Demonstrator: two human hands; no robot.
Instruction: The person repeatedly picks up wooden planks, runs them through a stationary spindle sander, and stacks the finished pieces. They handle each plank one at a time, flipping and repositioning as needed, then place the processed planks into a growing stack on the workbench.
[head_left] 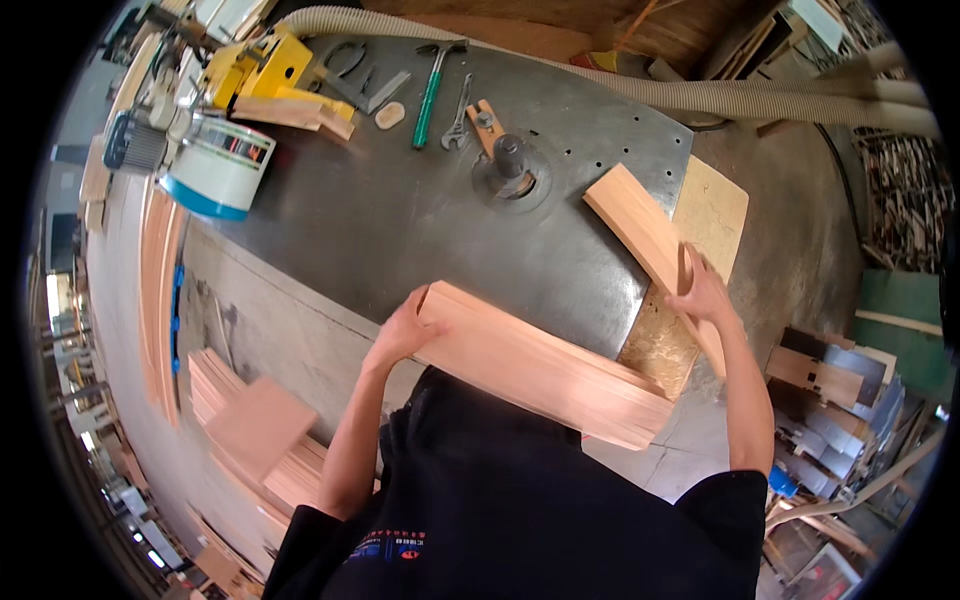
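My left hand (408, 328) is closed round the left end of a stack of wooden boards (540, 362), which lies crosswise in front of my body along the near edge of a metal machine table (370, 210). To the right, my right hand (702, 292) grips another wooden board (640, 225). That board slants over the table's right corner and a pale wooden panel (712, 215), its far end resting toward the metal top. Beyond the boards, a dark spindle (510, 155) stands up from a round opening in the table.
A green-handled hammer (430, 105), a wrench (460, 115) and a white-and-teal bucket (222, 165) sit on the table's far left side, near a yellow machine part (262, 70). A ribbed hose (740, 95) runs behind. Stacked boards (262, 430) stand at lower left; offcuts (830, 390) pile at right.
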